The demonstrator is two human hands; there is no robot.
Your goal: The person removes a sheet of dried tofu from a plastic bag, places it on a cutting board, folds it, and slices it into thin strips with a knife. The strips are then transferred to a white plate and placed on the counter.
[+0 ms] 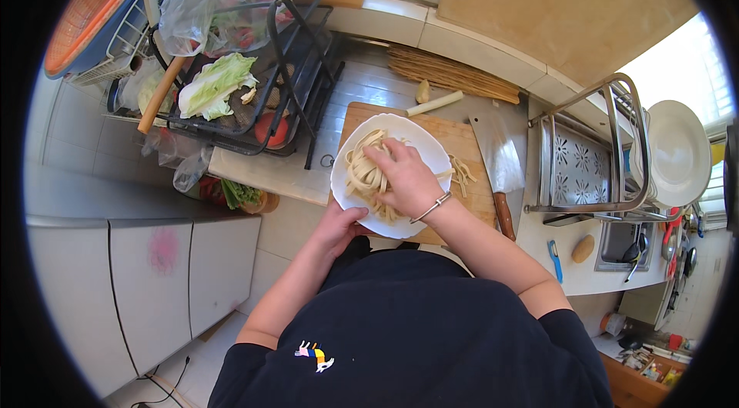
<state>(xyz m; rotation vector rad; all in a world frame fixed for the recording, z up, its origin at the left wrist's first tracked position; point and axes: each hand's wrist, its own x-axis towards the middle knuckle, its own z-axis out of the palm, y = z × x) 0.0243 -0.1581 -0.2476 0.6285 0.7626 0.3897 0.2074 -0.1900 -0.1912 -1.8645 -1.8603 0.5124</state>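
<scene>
My left hand (344,220) grips the near left rim of a white bowl (346,198), thumb on top and fingers underneath. Inside the bowl, my right hand (402,178) has its fingers around a bundle of flat noodles (367,172). Some strands trail below the palm, and the fingertips are partly hidden among them. Beneath and behind the bowl lies a wooden cutting board (472,200), where a few loose noodles (462,173) rest by the bowl's right rim. To the board's right is a cleaver (500,155) with a wooden handle.
Behind the board are a white stalk (435,103), a small pale piece of root (422,91) and a bundle of thin sticks (450,74). A black rack (288,79) with cabbage leaves (216,87) stands left. At right are a metal dish rack (583,160), a peeler (555,261) and a potato (583,248).
</scene>
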